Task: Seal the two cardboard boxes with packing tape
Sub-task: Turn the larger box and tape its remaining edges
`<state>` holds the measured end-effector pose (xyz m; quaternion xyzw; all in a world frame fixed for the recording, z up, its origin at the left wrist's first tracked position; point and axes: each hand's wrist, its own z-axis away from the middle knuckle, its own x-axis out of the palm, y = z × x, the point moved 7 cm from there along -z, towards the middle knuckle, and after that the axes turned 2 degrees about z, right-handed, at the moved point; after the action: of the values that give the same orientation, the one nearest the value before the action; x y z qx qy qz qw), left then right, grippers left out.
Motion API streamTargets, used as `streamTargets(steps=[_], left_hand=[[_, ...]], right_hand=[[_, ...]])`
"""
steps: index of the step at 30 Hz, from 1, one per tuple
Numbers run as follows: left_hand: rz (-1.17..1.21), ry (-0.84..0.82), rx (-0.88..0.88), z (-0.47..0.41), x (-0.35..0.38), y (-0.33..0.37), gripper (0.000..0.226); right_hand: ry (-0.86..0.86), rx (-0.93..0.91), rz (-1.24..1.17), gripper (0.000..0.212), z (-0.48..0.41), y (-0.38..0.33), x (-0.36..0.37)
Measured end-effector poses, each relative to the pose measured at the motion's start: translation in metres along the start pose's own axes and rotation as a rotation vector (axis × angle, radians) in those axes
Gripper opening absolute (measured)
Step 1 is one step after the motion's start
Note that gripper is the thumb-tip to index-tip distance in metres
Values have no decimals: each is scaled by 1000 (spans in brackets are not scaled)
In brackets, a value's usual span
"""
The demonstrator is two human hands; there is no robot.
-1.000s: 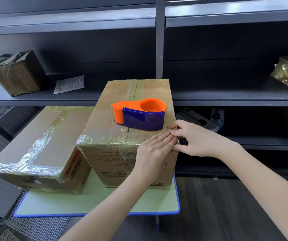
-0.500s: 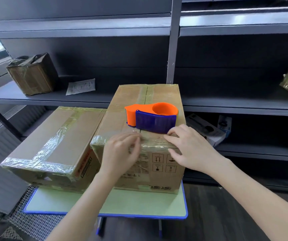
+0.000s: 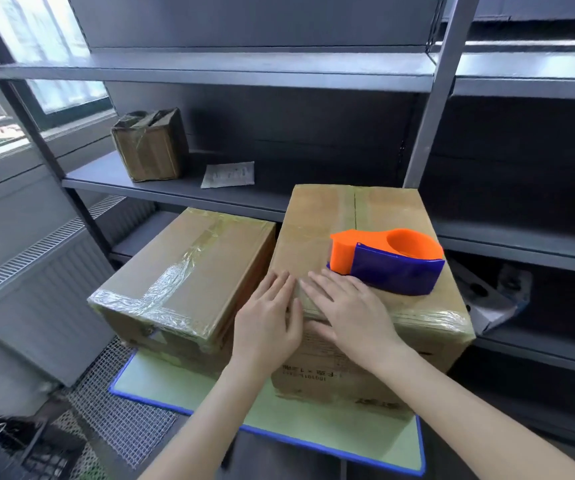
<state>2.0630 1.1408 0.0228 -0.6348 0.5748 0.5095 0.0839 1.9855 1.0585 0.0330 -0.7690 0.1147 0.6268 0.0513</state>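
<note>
Dispenser (image 3: 388,263) sits on the box (image 3: 314,230) just past your right hand (image 3: 352,313), long axis left-right, left hand (image 3: 268,322) farther; both hands flat, fingers straight, gripping nothing

Tape dispenser (image 3: 388,263) blocks near-right top of taller box (image 3: 314,230); far end and left strip bare. Lower box (image 3: 203,271) just beside; shelf (image 3: 189,188) close behind.

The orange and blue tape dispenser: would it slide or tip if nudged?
The tape dispenser lies flat on its broad side, so it probably won't tip. Its smooth plastic may slide easily on the taller box with its glossy tape. It looks hollow, likely light.
</note>
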Motion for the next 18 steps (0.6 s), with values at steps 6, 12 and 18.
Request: streamTargets(steps=[6, 12, 18], left_hand=[[124, 37, 212, 37, -22, 38, 25], [181, -60, 78, -11, -16, 0, 23], [178, -192, 166, -37, 4, -8, 32]], right_hand=[[143, -21, -188, 55, 50, 29, -25], [-4, 113, -40, 77, 29, -19, -20], [-23, 196, -105, 81, 14, -31, -5]])
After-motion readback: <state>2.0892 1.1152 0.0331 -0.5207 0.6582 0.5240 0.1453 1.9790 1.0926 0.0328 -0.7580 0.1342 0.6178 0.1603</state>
